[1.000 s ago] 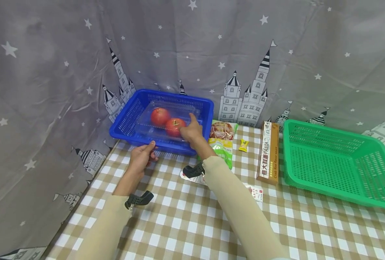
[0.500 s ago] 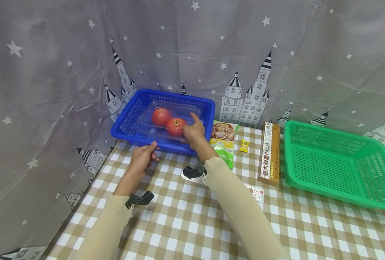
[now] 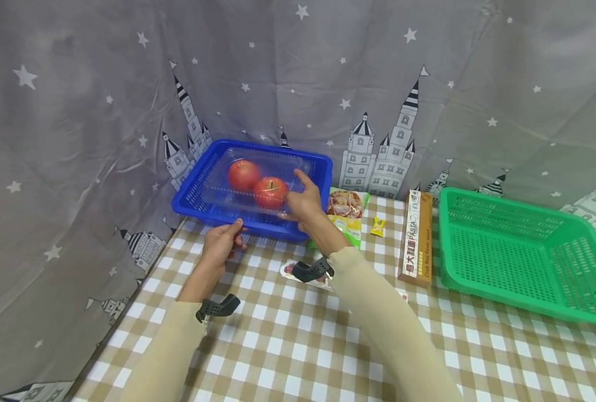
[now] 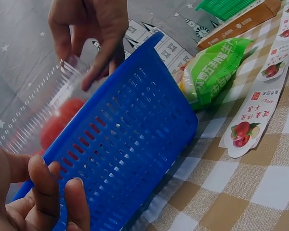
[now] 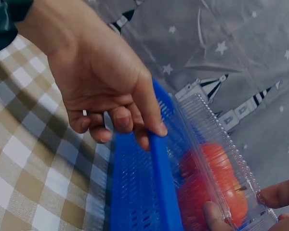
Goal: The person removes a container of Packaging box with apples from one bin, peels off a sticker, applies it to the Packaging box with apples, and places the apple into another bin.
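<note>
My left hand (image 3: 220,243) grips the near rim of a blue plastic basket (image 3: 189,206), thumb on top and fingers below the edge. With my right hand (image 3: 308,202) I hold the right end of a clear plastic box (image 3: 280,163) between thumb and fingers. Two red apples (image 3: 271,192) show through the box's clear plastic, which lies tilted within the basket. In the right wrist view the left hand (image 5: 106,82) pinches the blue rim, and right fingers (image 5: 279,194) hold the box's beaded edge.
Right of the basket lie a food packet (image 3: 345,204), a small yellow wrapped sweet (image 3: 377,226) and a pasta box (image 3: 415,237). A green basket (image 3: 524,251) stands further right. An apple-printed card strip (image 4: 255,110) lies on the checked cloth. Grey curtain (image 3: 277,67) hangs behind.
My right hand has lifted the clear box a little and the box with the apples has shifted slightly left and back. The left hand stays on the basket rim.
</note>
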Motion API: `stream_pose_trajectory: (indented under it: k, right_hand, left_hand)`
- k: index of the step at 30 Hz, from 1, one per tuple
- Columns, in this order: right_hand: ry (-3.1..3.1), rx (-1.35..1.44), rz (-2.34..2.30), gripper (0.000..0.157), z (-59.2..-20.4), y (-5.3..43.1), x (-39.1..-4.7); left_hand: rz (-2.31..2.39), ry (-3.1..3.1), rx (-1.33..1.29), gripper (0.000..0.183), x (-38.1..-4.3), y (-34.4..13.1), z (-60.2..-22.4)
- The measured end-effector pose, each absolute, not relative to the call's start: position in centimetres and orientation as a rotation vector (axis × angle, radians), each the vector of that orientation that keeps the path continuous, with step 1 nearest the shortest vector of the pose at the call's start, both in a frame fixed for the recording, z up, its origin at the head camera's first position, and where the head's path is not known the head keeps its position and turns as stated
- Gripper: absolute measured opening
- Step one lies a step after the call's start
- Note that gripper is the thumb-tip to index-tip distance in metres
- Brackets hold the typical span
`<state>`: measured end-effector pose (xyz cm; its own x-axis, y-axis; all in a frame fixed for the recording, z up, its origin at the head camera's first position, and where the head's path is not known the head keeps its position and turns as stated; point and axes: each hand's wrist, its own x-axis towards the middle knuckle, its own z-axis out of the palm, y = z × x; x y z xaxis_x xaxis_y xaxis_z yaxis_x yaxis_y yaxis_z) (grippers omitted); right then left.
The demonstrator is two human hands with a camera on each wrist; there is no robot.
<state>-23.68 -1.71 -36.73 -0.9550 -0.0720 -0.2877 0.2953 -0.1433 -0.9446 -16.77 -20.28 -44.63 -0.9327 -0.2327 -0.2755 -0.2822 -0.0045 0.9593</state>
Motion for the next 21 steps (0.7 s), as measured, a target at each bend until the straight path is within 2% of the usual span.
stream_pose_trajectory:
  k: [12,21]
  right_hand:
    - [1.803,0.139,-2.209,0.078,-35.0,1.3,-21.1]
    - [1.704,0.102,-2.317,0.078,-34.4,5.2,-17.9]
  left_hand:
    - [2.143,2.179,-0.568,0.041,-16.9,-20.1,-44.9]
    - [2.172,2.212,-0.571,0.041,-16.9,-20.0,-44.8]
